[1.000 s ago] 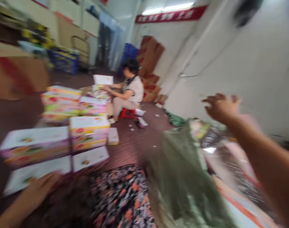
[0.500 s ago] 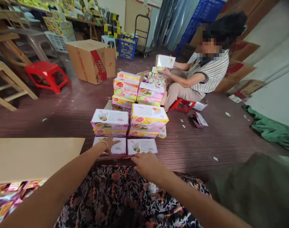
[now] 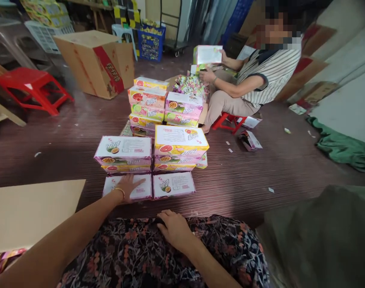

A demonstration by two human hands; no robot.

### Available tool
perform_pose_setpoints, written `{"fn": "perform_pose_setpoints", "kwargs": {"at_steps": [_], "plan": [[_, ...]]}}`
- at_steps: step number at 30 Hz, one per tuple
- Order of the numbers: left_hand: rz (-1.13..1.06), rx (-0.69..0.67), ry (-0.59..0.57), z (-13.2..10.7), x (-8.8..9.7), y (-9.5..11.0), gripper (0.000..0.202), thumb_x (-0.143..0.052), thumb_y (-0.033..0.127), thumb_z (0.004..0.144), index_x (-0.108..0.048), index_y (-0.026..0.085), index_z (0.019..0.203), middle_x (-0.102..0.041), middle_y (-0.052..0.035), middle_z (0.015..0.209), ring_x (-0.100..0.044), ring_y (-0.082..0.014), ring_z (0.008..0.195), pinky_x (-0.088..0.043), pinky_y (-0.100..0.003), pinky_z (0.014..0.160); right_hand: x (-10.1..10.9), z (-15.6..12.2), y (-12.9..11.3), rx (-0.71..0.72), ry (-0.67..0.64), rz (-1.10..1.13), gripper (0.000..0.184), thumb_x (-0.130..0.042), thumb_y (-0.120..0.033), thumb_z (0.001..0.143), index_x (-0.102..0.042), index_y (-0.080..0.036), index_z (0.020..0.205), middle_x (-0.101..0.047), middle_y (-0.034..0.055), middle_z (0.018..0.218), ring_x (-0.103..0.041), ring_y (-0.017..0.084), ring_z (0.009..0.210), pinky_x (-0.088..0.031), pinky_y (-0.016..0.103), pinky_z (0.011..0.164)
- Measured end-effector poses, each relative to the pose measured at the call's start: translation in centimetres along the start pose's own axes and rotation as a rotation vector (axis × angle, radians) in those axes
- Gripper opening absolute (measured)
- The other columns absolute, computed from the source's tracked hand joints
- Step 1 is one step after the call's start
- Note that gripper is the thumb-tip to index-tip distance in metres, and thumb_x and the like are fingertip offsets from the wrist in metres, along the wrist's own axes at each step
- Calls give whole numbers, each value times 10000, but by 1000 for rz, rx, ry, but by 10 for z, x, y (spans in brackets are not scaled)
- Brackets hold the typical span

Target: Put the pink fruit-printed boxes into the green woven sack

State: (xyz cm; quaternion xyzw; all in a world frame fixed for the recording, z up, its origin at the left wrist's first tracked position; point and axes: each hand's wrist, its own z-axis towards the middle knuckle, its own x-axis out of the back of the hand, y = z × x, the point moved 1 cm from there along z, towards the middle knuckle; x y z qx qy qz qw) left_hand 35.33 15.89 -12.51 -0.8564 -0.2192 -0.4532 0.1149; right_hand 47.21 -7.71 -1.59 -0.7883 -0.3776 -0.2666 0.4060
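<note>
Floor stock: printed cartons, two hands at the front row

Front row, floor [image 3: 275, 172]: 2 flat cartons side by side, touching. Left hand [image 3: 127, 188], fingers spread and released, lies palm-down on the left front carton [image 3: 139, 193]; a thin bangle [image 3: 119, 190] at the wrist. Right front carton [image 3: 174, 185] untouched. Right hand [image 3: 173, 230], loosely curled and grasping nothing, rests on the floral-print lap [image 3: 134, 256], just short of that carton.

Second row: 2 stacks, each 2 cartons high that I can count, the pink-edged stack [image 3: 124, 153] left, the yellow-edged stack [image 3: 180, 146] right.

Rear stacks [image 3: 164, 104]: at least 5 more cartons; exact count hidden.

Large brown shipping box [image 3: 94, 62], 1, closed. Blue crate [image 3: 150, 45], 1, contents unclear.

Co-worker [image 3: 260, 80] on a red stool [image 3: 229, 120] holds 1 open carton [image 3: 208, 54] above a heap of sachets [image 3: 190, 86]
</note>
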Motion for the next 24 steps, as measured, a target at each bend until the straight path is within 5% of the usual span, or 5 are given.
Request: {"fn": "perform_pose_setpoints", "kwargs": {"at_steps": [9, 15, 18, 21, 24], "plan": [[-269, 29, 70, -70, 66, 2, 1126, -744, 487, 577, -244, 266, 1561, -463, -205, 1397, -422, -436, 1285, -319, -550, 1058, -10, -26, 12, -5, 424, 578, 395, -496, -275, 894, -620, -136, 1242, -651, 153, 1255, -617, 253, 1148, -474, 433, 1030], [-725, -95, 482, -157, 152, 33, 1169, -727, 517, 625, -137, 187, 1578, -357, -157, 1530, -374, -337, 1372, -313, -435, 1140, 23, -34, -59, 93, 649, 1140, 990, -653, -560, 737, -209, -139, 1515, -501, 189, 1424, -570, 263, 1224, -502, 418, 1001], [-813, 52, 607, -206, 187, 57, 1074, -630, 656, 695, -176, 238, 1574, -435, -127, 1490, -443, -340, 1334, -378, -445, 1097, 62, -58, -98, 279, 807, 1183, 895, -642, -547, 769, -256, -179, 1487, -585, 127, 1346, -581, 236, 1203, -489, 403, 1027], [-856, 153, 635, -254, 187, 63, 913, -394, 750, 799, -237, 267, 1558, -487, -87, 1467, -467, -328, 1338, -413, -457, 1066, 87, -88, -124, 326, 781, 1105, 661, -563, -475, 843, -387, -199, 1418, -688, 77, 1150, -663, 222, 1019, -544, 394, 932], [-730, 331, 703, -296, 149, 50, 872, -295, 747, 823, -263, 266, 1550, -516, -80, 1446, -556, -331, 1246, -484, -463, 975, 88, -109, -147, 318, 690, 972, 619, -576, -391, 832, -412, -246, 1411, -711, 27, 1011, -676, 200, 852, -579, 361, 798]]}}
